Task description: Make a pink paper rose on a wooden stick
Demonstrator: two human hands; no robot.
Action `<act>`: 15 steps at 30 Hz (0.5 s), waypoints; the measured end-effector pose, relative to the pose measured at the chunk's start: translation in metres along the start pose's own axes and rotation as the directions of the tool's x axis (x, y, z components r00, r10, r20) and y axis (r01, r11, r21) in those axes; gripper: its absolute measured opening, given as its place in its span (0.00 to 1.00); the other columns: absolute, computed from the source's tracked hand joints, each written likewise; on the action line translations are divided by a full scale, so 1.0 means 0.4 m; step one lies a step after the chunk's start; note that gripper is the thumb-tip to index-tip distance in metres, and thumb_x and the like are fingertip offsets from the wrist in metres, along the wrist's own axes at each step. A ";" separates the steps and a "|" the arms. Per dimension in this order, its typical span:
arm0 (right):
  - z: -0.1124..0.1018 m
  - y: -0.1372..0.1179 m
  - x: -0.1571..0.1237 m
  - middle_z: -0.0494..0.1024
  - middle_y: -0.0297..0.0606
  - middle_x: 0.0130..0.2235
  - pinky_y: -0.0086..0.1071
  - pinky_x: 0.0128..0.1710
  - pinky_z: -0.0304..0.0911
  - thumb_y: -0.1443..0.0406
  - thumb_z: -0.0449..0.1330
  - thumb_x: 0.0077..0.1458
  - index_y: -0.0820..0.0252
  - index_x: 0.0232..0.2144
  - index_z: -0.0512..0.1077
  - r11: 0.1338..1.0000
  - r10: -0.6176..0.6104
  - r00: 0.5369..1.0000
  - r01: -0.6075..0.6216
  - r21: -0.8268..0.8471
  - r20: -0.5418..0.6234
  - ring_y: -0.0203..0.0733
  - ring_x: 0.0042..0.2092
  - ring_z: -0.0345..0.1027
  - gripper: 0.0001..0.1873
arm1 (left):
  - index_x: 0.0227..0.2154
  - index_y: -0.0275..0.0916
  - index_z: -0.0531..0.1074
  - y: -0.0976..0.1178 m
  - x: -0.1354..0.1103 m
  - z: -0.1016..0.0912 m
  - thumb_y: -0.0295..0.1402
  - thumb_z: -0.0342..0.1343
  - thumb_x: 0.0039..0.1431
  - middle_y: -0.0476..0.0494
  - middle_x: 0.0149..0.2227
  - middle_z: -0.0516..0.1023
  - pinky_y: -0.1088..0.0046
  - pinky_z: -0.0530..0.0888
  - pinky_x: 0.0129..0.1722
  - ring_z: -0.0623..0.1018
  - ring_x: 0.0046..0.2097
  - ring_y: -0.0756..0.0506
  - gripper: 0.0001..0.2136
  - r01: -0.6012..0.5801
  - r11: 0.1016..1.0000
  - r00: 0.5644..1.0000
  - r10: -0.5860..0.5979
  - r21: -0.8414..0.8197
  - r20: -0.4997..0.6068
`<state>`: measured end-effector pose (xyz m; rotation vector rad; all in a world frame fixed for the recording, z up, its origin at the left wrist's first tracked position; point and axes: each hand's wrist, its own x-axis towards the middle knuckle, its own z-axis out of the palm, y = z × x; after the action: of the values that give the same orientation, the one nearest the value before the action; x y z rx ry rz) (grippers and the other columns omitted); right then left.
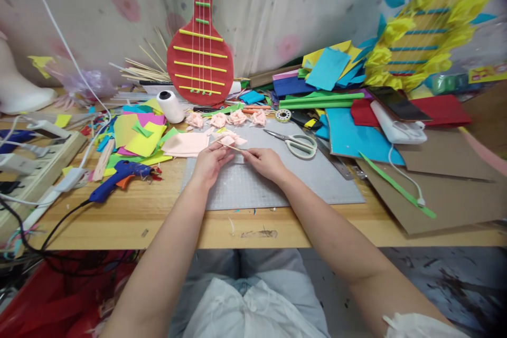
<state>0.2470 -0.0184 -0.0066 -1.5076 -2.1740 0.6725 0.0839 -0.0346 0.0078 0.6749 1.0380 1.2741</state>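
My left hand (209,162) pinches a small pink foam flower (231,140) over the grey cutting mat (277,190). My right hand (266,162) is closed on a thin wooden stick (236,148) that runs across to the flower. Both hands meet near the mat's far edge. A flat sheet of pink foam (186,144) lies just left of my left hand. Several finished pink foam flowers (237,118) sit in a row beyond the mat.
Scissors (297,142) lie on the mat to the right. A blue glue gun (119,175) rests at the left beside coloured foam scraps (140,137). A white thread spool (171,105), red foam guitar (200,58), cardboard (455,185) and foam sheets (356,137) crowd the back and right.
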 end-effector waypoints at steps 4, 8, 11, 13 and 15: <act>0.001 -0.001 0.002 0.75 0.34 0.26 0.26 0.26 0.48 0.49 0.44 0.54 0.57 0.27 0.74 0.999 0.019 1.000 -0.019 0.027 0.010 0.34 0.28 0.63 0.26 | 0.32 0.35 0.74 -0.006 0.002 -0.002 0.24 0.56 0.44 0.41 0.38 0.76 0.71 0.72 0.40 0.76 0.40 0.48 0.10 -0.047 0.999 0.999 0.047 0.013 0.023; -0.002 0.003 0.007 0.75 0.34 0.26 0.26 0.27 0.49 0.49 0.45 0.54 0.58 0.26 0.74 0.997 0.006 0.999 -0.009 0.081 0.034 0.34 0.28 0.63 0.25 | 0.32 0.35 0.74 -0.017 0.007 -0.003 0.28 0.57 0.45 0.41 0.37 0.77 0.72 0.73 0.36 0.76 0.38 0.47 0.09 -0.091 0.995 0.996 0.091 0.037 0.006; -0.006 0.009 0.010 0.75 0.35 0.27 0.26 0.29 0.51 0.50 0.45 0.54 0.59 0.26 0.74 0.992 -0.026 0.997 0.017 0.123 0.067 0.35 0.29 0.64 0.24 | 0.30 0.34 0.74 -0.022 0.009 -0.005 0.30 0.58 0.44 0.40 0.36 0.77 0.73 0.73 0.34 0.76 0.37 0.47 0.08 -0.096 0.994 0.995 0.096 0.056 -0.003; -0.008 0.011 0.010 0.76 0.35 0.29 0.26 0.30 0.52 0.51 0.46 0.55 0.58 0.27 0.74 0.989 -0.056 0.994 0.042 0.143 0.092 0.36 0.31 0.65 0.23 | 0.29 0.34 0.74 -0.025 0.011 -0.004 0.30 0.59 0.43 0.40 0.36 0.77 0.74 0.73 0.34 0.76 0.37 0.47 0.08 -0.102 0.993 0.995 0.103 0.061 -0.010; -0.007 0.012 0.008 0.76 0.35 0.30 0.27 0.31 0.52 0.52 0.45 0.55 0.58 0.28 0.73 0.988 -0.079 0.992 0.065 0.137 0.100 0.36 0.32 0.65 0.22 | 0.28 0.34 0.73 -0.028 0.013 -0.003 0.31 0.60 0.42 0.41 0.35 0.77 0.75 0.73 0.34 0.76 0.37 0.48 0.08 -0.117 0.991 0.992 0.119 0.058 -0.030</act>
<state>0.2511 -0.0133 -0.0070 -1.3468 -2.2011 0.8720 0.0874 -0.0318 -0.0037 0.7693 1.0777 1.3670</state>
